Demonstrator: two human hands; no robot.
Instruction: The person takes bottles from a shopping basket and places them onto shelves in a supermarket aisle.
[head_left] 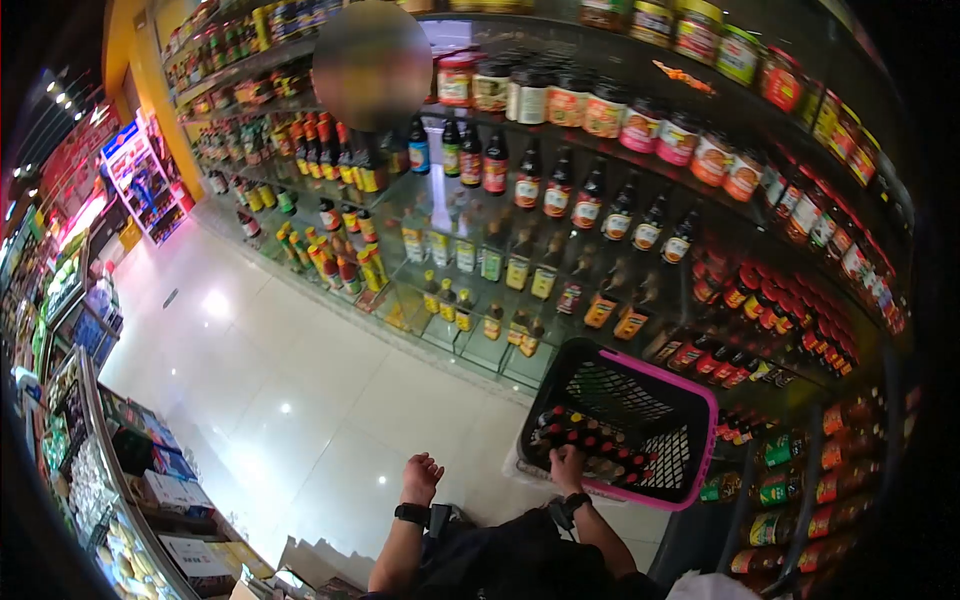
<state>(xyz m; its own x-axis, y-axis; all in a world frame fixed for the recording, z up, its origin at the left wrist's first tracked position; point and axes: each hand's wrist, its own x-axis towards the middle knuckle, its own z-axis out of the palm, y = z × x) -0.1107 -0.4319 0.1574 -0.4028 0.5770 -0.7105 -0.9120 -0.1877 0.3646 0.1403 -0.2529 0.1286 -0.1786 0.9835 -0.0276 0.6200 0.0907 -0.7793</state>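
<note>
My right hand (566, 466) reaches over the near rim of a black shopping basket (680, 440) with a pink edge. Its fingers are closed at the top of a dark bottle; the grip itself is small and partly hidden. Several dark bottles with red caps (600, 445) stand close together in the basket, around and beyond those fingers. My left hand (422, 478) hangs above the pale floor, left of the basket, loosely curled with nothing in it. Both wrists carry dark bands.
Glass shelves (460, 345) with several rows of sauce bottles (590, 195) and jars (605, 110) rise behind the basket. More bottles (780, 490) stand on a rack at right. A produce counter (110, 450) runs along the left, with open cartons (310, 565) near my feet.
</note>
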